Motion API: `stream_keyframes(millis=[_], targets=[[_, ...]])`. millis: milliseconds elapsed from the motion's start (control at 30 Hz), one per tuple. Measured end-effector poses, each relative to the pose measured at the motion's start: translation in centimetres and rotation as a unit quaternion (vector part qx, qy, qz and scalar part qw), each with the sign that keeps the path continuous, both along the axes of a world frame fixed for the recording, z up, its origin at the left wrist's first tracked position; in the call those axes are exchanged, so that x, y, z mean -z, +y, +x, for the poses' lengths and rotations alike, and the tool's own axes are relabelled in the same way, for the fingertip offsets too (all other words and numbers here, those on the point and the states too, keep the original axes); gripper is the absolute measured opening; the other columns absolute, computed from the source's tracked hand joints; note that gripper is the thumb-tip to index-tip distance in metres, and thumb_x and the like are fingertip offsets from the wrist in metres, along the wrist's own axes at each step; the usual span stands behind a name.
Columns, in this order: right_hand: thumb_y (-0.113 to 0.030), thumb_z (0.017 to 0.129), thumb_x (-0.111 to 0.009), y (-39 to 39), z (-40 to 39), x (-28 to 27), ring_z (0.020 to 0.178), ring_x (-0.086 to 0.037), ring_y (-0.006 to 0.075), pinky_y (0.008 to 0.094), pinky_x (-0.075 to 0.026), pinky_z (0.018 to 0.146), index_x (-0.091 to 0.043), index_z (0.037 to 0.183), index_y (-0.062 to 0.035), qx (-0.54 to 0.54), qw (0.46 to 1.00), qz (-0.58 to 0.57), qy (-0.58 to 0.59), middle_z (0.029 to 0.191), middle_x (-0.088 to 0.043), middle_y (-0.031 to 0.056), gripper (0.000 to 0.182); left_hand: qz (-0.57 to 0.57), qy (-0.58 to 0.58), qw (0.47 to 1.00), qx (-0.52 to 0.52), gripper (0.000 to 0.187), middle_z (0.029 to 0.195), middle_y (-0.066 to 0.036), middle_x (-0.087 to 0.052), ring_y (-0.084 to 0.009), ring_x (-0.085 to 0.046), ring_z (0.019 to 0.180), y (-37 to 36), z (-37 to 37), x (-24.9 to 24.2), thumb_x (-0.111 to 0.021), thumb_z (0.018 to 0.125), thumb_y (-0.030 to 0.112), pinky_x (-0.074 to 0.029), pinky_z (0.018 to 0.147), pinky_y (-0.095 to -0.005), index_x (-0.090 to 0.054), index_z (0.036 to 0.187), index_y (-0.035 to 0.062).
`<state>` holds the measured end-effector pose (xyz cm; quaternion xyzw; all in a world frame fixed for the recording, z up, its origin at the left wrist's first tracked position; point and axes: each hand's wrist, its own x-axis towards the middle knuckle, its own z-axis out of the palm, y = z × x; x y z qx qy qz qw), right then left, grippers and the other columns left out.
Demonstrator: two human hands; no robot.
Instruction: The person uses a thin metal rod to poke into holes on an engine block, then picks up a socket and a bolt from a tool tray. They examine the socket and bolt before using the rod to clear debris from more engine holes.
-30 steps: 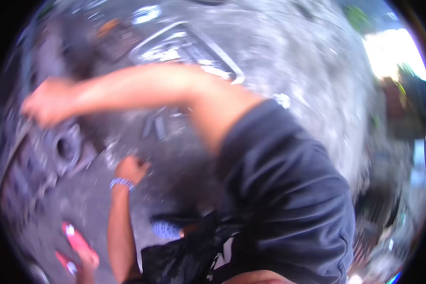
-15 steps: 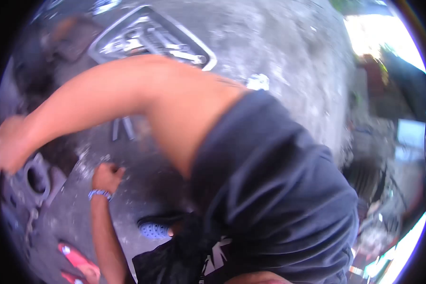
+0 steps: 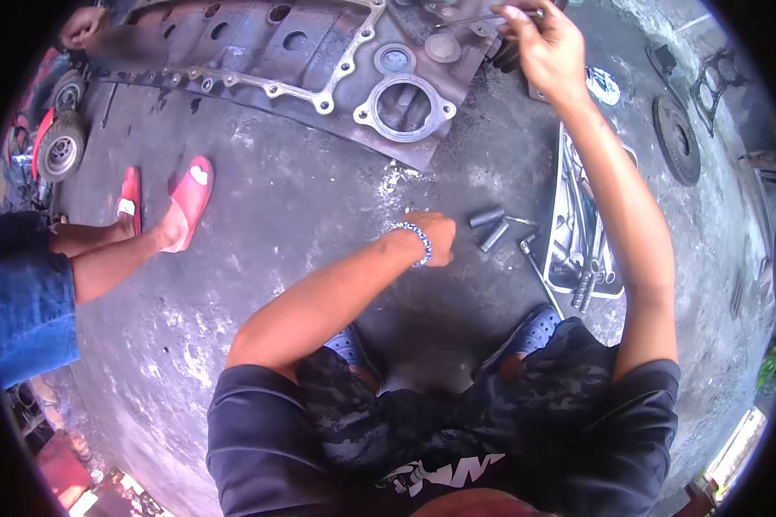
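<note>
My left hand (image 3: 435, 237), with a beaded bracelet (image 3: 422, 244) at its wrist, is closed above the dark floor, left of two dark metal sockets (image 3: 489, 227); no object shows in it. At the top, my right hand (image 3: 547, 43) reaches over the right end of a large engine block (image 3: 319, 73). Its fingers are pinched on a thin metal rod (image 3: 470, 21) that points left. Below the rod, a round-holed metal flange (image 3: 405, 108) lies on the block's corner.
A tray (image 3: 621, 293) of wrenches and sockets lies under my right forearm. A long-handled tool (image 3: 539, 271) rests beside it. Farther right is a toothed ring (image 3: 677, 140). Another person in red sandals (image 3: 191, 202) stands at left, a hand (image 3: 84, 28) at the block's far end.
The view has swung and steadied, bringing the block and the other person into sight. My right arm no longer crosses over my left side. My left hand stays low and closed.
</note>
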<state>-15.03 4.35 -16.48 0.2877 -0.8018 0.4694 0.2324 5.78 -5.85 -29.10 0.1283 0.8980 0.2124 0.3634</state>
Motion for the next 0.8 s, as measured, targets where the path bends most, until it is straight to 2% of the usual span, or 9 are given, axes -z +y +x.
stream_keyframes(millis=[33,100,267,333,433,500,600,700,800], targets=[[-0.012,0.092,-0.060,0.3,0.1,-0.1,0.070,-0.062,0.0153,0.0316,-0.049,0.064,-0.061,0.094,0.0004,-0.052,0.988,-0.066,-0.133,0.076,-0.066,0.0092,0.012,-0.008,0.000,1.000,0.006,0.027,0.082,-0.020,-0.069,-0.0379,-0.066,0.086,-0.3,0.0,0.0,-0.066,0.079,0.029,-0.052,0.078,-0.0460,-0.072,0.080,0.0031],[-0.015,0.093,-0.060,0.6,-0.5,-0.1,0.070,-0.060,0.0128,0.0290,-0.049,0.064,-0.060,0.093,-0.0001,-0.072,0.977,-0.116,-0.163,0.076,-0.066,0.0064,0.014,-0.004,0.025,1.000,-0.005,0.026,0.082,-0.019,-0.069,-0.0373,-0.066,0.086,-0.4,0.1,0.3,-0.066,0.079,0.028,-0.053,0.078,-0.0454,-0.072,0.080,0.0031],[-0.020,0.095,-0.059,0.1,-0.6,-0.5,0.070,-0.058,0.0113,0.0281,-0.048,0.063,-0.060,0.093,-0.0011,-0.074,0.984,-0.137,-0.081,0.077,-0.065,0.0056,0.019,-0.008,0.020,1.000,-0.003,0.026,0.085,-0.019,-0.070,-0.0373,-0.067,0.087,0.2,-0.2,-0.6,-0.066,0.080,0.028,-0.053,0.080,-0.0450,-0.072,0.081,0.0030],[-0.026,0.095,-0.061,-0.1,-0.4,-0.4,0.073,-0.059,0.0131,0.0286,-0.049,0.066,-0.060,0.093,-0.0023,-0.051,0.989,-0.133,-0.037,0.078,-0.065,0.0059,0.024,-0.029,-0.020,0.999,0.007,0.026,0.098,-0.019,-0.069,-0.0358,-0.066,0.096,0.3,-0.4,-1.7,-0.065,0.080,0.026,-0.052,0.086,-0.0433,-0.072,0.091,0.0037],[-0.011,0.095,-0.056,0.2,-3.5,2.7,0.086,-0.069,0.0198,0.0301,-0.055,0.074,-0.059,0.102,-0.0006,-0.162,0.958,-0.214,-0.098,0.100,-0.070,0.0108,0.013,-0.035,-0.043,0.998,0.010,0.028,0.104,-0.018,-0.069,-0.0354,-0.065,0.100,0.3,-0.4,-1.4,-0.065,0.081,0.027,-0.052,0.088,-0.0426,-0.072,0.096,0.0040],[-0.010,0.099,-0.053,-0.1,-2.6,2.8,0.086,-0.068,0.0161,0.0263,-0.055,0.075,-0.057,0.100,0.0016,-0.060,0.994,-0.068,-0.060,0.101,-0.069,0.0104,0.013,-0.036,-0.042,0.998,0.009,0.030,0.104,-0.019,-0.069,-0.0356,-0.065,0.100,0.1,-0.2,-1.0,-0.066,0.082,0.029,-0.052,0.088,-0.0428,-0.072,0.096,0.0038],[-0.011,0.099,-0.053,-0.4,-2.2,3.2,0.083,-0.068,0.0143,0.0257,-0.056,0.072,-0.057,0.098,0.0015,-0.060,0.989,-0.086,-0.107,0.101,-0.070,0.0100,0.013,-0.040,-0.049,0.998,0.006,0.031,0.102,-0.019,-0.069,-0.0359,-0.065,0.100,0.1,-0.3,-1.6,-0.067,0.083,0.032,-0.052,0.088,-0.0429,-0.072,0.095,0.0035],[-0.011,0.098,-0.054,-0.3,-2.0,1.4,0.082,-0.068,0.0137,0.0255,-0.055,0.072,-0.058,0.097,0.0007,-0.049,0.993,-0.075,-0.073,0.098,-0.070,0.0094,0.012,-0.038,-0.062,0.997,0.001,0.032,0.101,-0.019,-0.069,-0.0362,-0.065,0.099,0.5,-0.6,-2.3,-0.067,0.083,0.033,-0.052,0.088,-0.0429,-0.072,0.095,0.0034],[-0.013,0.094,-0.060,-0.4,-1.9,1.6,0.075,-0.070,0.0164,0.0291,-0.053,0.067,-0.061,0.094,-0.0031,-0.036,0.996,-0.066,-0.043,0.084,-0.071,0.0097,0.010,-0.031,-0.055,0.998,-0.001,0.033,0.101,-0.019,-0.070,-0.0360,-0.066,0.099,0.3,-0.5,-2.0,-0.067,0.083,0.033,-0.052,0.088,-0.0427,-0.072,0.095,0.0026]])
